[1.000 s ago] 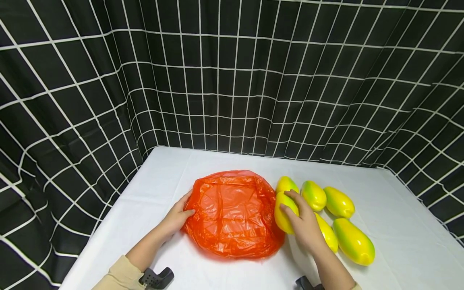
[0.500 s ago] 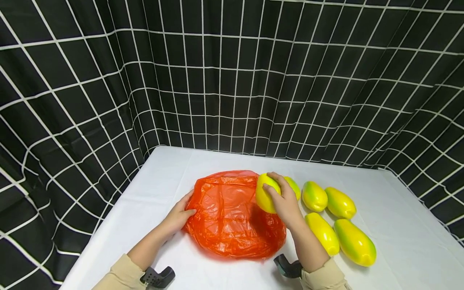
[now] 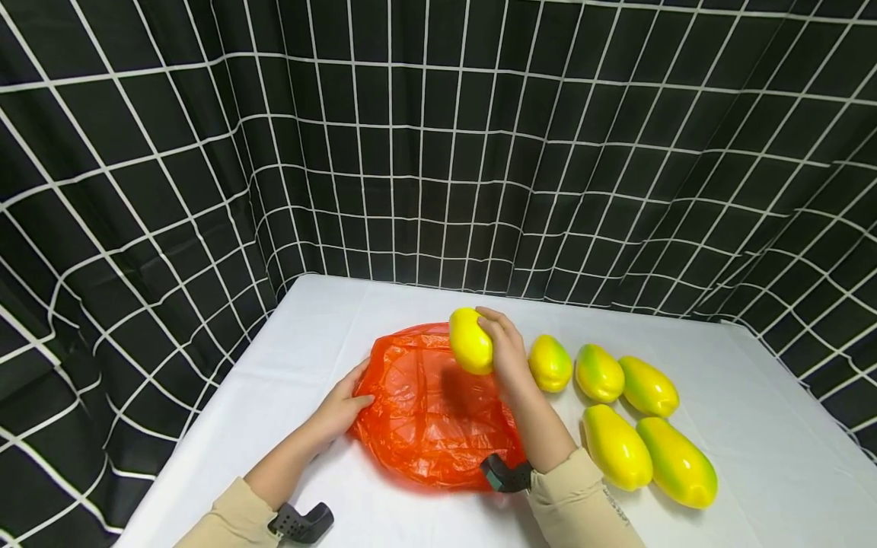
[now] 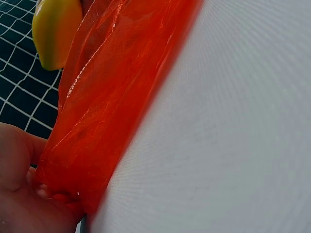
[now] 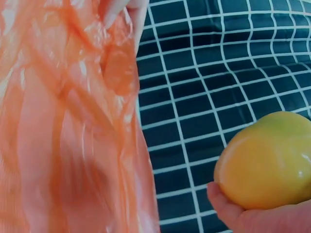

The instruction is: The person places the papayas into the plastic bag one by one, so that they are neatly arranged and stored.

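Note:
A red plastic bag (image 3: pixel 428 426) lies spread with its mouth upward on the white table. My left hand (image 3: pixel 339 403) grips its left rim, thumb on the inner side and fingers behind the film. The left wrist view shows the bag's film (image 4: pixel 97 116) bunched at that hand (image 4: pixel 29 184). Over the bag's far right part, my right hand (image 3: pixel 505 346) holds a glossy yellow papaya (image 3: pixel 471 341) from its right side. In the right wrist view, fingers (image 5: pixel 262 221) curl along the papaya (image 5: pixel 267 160), raised above the bag.
Several more yellow-green papayas lie on the table (image 3: pixel 774 426) right of the bag; the nearest to it is one papaya (image 3: pixel 550 363) by my right wrist. A black curtain with a white grid (image 3: pixel 438 152) surrounds the table's back and sides.
My right hand has lifted the papaya from the bag's right edge and carried it left and away from me, over the bag. My left hand keeps its grip on the rim.

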A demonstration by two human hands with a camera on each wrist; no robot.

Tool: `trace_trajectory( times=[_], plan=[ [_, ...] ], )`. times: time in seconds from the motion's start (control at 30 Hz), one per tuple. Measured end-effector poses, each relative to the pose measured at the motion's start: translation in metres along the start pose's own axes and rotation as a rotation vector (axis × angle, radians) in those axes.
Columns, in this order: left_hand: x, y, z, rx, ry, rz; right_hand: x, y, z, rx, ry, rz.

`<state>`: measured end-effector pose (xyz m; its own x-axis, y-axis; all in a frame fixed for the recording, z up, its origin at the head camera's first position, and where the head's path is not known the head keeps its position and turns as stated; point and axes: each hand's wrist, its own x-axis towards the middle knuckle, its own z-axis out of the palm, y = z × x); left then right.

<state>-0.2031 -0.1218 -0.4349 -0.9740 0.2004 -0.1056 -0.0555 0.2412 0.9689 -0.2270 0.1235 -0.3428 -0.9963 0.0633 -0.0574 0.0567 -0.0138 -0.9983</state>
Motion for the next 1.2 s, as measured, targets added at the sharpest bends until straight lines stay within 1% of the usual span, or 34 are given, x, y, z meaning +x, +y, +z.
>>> trace_trajectory(
  times=[0.03,0.13,0.23,0.33,0.53,0.63,0.8,0.93,1.1,1.2],
  plan=[
    [0.0,0.0,0.0,-0.002,0.0,-0.001,0.002,0.001,0.004,0.056,-0.007,0.009],
    [0.0,0.0,0.0,-0.008,0.001,-0.004,0.01,0.006,0.015,0.175,-0.01,0.025],
    [0.0,-0.001,0.001,-0.011,0.002,-0.004,0.016,0.012,0.027,0.259,0.008,0.039],
    [0.001,-0.002,0.002,-0.01,0.002,0.002,0.021,0.017,0.039,0.323,0.022,0.035],
    [0.002,-0.002,0.001,-0.007,0.008,0.015,0.029,0.027,0.065,0.384,0.032,0.036],
    [0.002,-0.002,0.0,-0.007,0.018,0.016,0.032,0.034,0.079,0.375,0.026,0.034],
    [0.005,-0.003,0.0,0.006,0.019,0.022,0.035,0.045,0.096,0.276,0.025,0.045],
    [0.006,-0.003,0.001,0.014,0.019,0.022,0.035,0.053,0.101,0.227,0.021,0.033],
    [0.005,-0.003,-0.001,0.022,0.022,0.018,0.036,0.061,0.103,0.197,0.003,0.037],
    [0.004,-0.003,-0.001,0.032,0.025,0.011,0.036,0.066,0.104,0.154,0.009,0.035]
  ],
)
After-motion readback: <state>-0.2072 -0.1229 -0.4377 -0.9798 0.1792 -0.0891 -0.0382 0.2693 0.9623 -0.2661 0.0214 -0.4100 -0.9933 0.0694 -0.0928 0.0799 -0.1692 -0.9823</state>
